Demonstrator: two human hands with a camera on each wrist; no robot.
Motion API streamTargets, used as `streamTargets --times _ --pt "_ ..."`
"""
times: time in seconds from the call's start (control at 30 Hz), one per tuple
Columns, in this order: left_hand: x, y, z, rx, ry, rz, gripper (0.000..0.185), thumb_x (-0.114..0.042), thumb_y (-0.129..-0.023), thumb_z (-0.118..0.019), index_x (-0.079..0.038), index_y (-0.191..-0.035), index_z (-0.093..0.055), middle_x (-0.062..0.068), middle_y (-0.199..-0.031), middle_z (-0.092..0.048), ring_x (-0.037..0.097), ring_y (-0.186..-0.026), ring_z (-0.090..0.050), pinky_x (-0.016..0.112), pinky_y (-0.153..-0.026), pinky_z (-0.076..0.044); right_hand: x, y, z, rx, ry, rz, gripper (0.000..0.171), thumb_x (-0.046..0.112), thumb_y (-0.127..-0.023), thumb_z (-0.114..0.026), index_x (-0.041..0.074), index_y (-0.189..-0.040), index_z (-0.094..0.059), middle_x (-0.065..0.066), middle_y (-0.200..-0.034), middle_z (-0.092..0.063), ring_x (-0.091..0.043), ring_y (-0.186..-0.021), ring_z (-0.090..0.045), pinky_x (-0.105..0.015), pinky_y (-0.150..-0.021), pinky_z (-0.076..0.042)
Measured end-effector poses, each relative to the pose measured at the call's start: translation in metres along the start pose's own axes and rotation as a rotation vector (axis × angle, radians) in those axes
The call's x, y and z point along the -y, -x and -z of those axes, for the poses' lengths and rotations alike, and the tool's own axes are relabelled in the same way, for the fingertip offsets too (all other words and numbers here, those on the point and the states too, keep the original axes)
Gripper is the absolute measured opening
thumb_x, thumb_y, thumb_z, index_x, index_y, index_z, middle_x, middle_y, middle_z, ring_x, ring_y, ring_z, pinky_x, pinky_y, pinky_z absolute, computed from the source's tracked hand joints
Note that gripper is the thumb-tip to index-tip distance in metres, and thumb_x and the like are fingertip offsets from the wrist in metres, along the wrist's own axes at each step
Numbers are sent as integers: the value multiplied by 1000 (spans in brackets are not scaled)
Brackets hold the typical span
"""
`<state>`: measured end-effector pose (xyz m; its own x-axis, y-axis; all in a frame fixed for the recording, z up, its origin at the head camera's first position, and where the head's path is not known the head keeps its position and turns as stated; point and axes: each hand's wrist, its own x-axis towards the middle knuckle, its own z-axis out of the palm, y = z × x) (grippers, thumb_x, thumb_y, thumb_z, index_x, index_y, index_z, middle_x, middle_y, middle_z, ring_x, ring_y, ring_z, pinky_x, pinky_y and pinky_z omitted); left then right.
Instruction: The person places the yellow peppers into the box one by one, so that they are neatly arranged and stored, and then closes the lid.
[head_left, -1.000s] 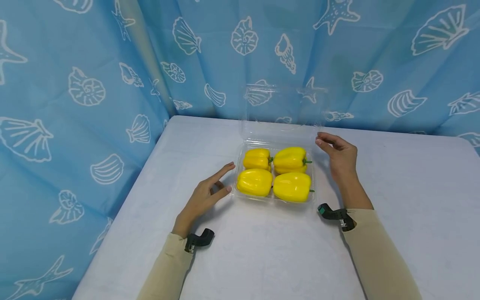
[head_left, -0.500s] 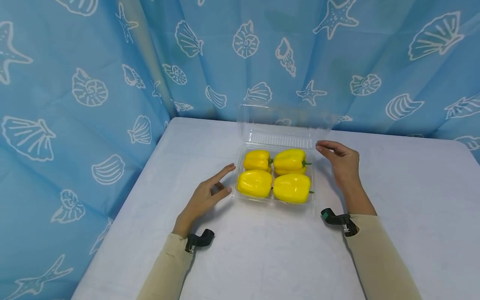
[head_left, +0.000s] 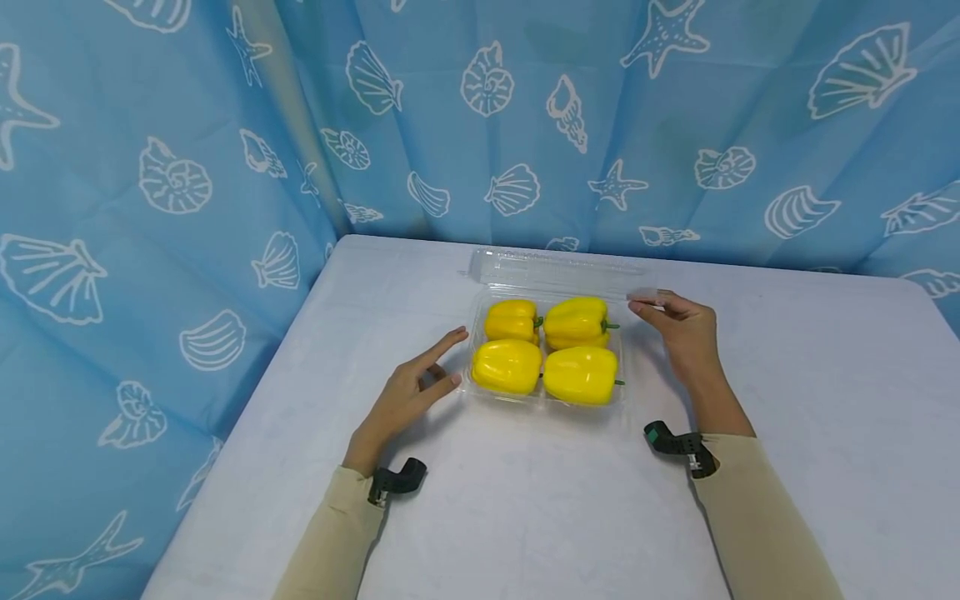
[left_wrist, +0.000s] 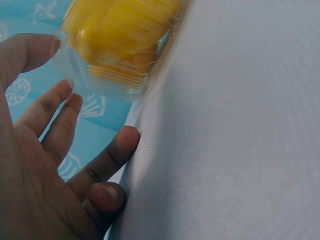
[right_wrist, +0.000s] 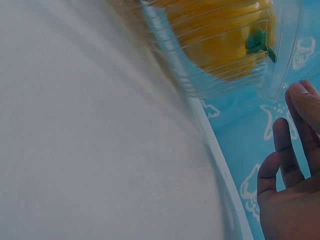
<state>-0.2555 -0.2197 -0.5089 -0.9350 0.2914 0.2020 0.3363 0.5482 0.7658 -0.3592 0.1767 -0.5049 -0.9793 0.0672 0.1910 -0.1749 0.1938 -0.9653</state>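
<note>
From the head view, a clear, thin-walled plastic clamshell box sits toward the far edge of the pale, matte worktop, holding four glossy yellow bell peppers in two rows. Its hinged lid lies back, low behind the tray. The right hand pinches the lid's right corner, its grip narrow on the thin plastic. The left hand rests on the worktop just left of the box, fingers straight and spread, its grip wide.

In the left wrist view, the left hand's fingertips press the worktop, the ribbed box corner close above.

In the right wrist view, curled fingers meet the transparent lid edge beside a green-stemmed pepper.
</note>
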Motion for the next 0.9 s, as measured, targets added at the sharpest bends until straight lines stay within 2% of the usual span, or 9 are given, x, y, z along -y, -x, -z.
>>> streamTargets --times 0.13,0.27,0.4,0.5,0.67,0.8,0.9 --pt "0 0 0 5 -1 1 59 -38 -99 -58 -35 -155 -39 -18 -156 -36 15 -87 -58 32 -68 -47 -1 3 1 -5 31 -21 36 30 -88 -78 5 -113 -76 5 -116 -70 -9 -107 -60 -17 -90 -48" --pt "0 1 1 1 -8 21 58 -39 -99 -58 -34 -154 -40 -11 -155 -42 16 -87 -57 33 -67 -47 -4 6 2 13 -19 15 29 19 -91 -75 0 -112 -75 3 -118 -69 -10 -109 -62 -17 -87 -50" --pt "0 2 1 -7 -11 62 60 -41 -98 -60 -34 -154 -41 0 -136 -60 18 -84 -57 33 -66 -48 -7 7 4 37 -33 60 24 14 -93 -72 -2 -111 -75 4 -116 -70 -10 -112 -61 -18 -88 -50" --pt "1 3 0 -10 -8 64 61 -42 -98 -60 -33 -155 -40 4 -124 -65 18 -82 -57 33 -65 -48 -9 8 6 48 4 93 23 13 -93 -72 -2 -110 -75 7 -115 -71 -8 -114 -59 -17 -91 -48" --pt "3 2 0 -11 0 37 60 -40 -98 -61 -38 -154 -39 0 -133 -62 17 -80 -57 33 -63 -47 -8 9 8 95 15 128 22 8 -93 -71 -5 -110 -74 3 -117 -71 -9 -116 -59 -18 -94 -47" --pt "2 2 1 -5 18 18 56 -29 -102 -56 -36 -154 -39 -7 -148 -51 17 -82 -57 34 -68 -47 3 14 8 127 10 139 20 6 -94 -69 -6 -109 -74 0 -117 -72 -9 -115 -60 -18 -94 -47" --pt "1 2 1 -3 14 23 49 -28 -107 -43 -36 -155 -39 -3 -129 -63 17 -76 -54 33 -66 -42 13 20 8 153 -17 171 18 1 -94 -67 -10 -108 -72 -6 -118 -72 -9 -114 -61 -19 -92 -48"
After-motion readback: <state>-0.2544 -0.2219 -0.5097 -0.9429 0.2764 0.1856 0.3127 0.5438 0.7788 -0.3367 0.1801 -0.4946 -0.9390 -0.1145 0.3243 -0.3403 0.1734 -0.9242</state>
